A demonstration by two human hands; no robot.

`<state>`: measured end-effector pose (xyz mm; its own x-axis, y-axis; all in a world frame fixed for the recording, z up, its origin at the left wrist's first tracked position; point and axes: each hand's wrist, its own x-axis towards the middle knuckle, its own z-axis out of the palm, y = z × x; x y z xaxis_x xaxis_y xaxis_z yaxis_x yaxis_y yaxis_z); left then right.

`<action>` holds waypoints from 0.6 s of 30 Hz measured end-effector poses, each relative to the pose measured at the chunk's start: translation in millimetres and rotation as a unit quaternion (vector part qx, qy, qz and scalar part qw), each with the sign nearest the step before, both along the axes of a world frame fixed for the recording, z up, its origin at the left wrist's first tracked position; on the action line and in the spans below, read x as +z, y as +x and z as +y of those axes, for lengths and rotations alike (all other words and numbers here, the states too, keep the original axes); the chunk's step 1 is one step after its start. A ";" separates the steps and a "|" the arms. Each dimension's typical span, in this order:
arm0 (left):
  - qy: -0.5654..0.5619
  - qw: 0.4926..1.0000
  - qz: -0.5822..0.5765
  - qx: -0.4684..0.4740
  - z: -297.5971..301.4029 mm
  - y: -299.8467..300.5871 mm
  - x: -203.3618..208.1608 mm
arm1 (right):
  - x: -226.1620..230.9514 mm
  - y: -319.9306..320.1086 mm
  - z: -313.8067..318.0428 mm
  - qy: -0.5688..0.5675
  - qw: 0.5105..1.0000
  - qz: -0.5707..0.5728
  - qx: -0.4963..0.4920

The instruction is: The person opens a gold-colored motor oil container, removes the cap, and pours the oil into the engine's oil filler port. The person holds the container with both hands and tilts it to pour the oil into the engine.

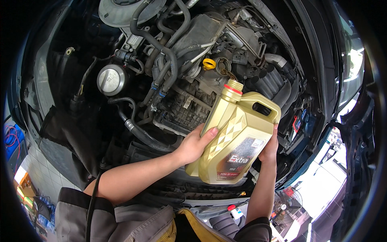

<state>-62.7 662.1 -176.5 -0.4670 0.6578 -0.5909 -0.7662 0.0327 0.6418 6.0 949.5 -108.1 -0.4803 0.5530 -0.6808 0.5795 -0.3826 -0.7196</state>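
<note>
A gold plastic engine oil jug [215,159] is tilted over the engine, its open neck with a red ring pointing away from me. Brownish oil [231,76] runs from the mouth toward the round filler opening [223,65] just beyond it. My left hand [196,146] presses against the jug's left side, thumb on top. On the right side, my right hand [270,146] supports the jug below its handle; its fingers are mostly hidden behind the jug. A yellow ring-shaped handle [209,63] stands left of the filler opening.
Black hoses [169,60] cross the engine bay left of the jug, near a round silver cap [111,80]. Corrugated black ducting [268,82] lies to the right. The car's front edge runs close to me. A fan [287,205] stands on the floor at lower right.
</note>
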 end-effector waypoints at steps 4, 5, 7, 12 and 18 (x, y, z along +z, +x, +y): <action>0.009 1.000 -0.009 0.000 1.0 0.7 -0.8 | 0.8 -1.3 -1.9 0.005 1.000 -0.003 -0.004; 0.006 1.000 -0.009 0.001 1.0 1.0 -0.6 | 1.5 -1.6 -2.4 -0.002 1.000 0.002 -0.005; 0.002 1.000 -0.005 0.003 0.7 0.7 0.0 | 2.2 -2.4 -3.3 0.014 1.000 -0.009 -0.006; -0.004 1.000 -0.004 -0.011 -0.5 -1.3 0.4 | 2.0 -2.6 -3.9 0.005 1.000 -0.006 -0.010; -0.004 1.000 -0.002 -0.004 0.1 -1.1 0.2 | 1.9 -2.5 -2.1 0.007 1.000 -0.005 -0.006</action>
<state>-63.8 662.2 -176.4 -0.4599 0.6569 -0.5974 -0.7682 0.0430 0.6387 3.5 947.4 -106.2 -0.4668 0.5675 -0.6783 0.5830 -0.3793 -0.7185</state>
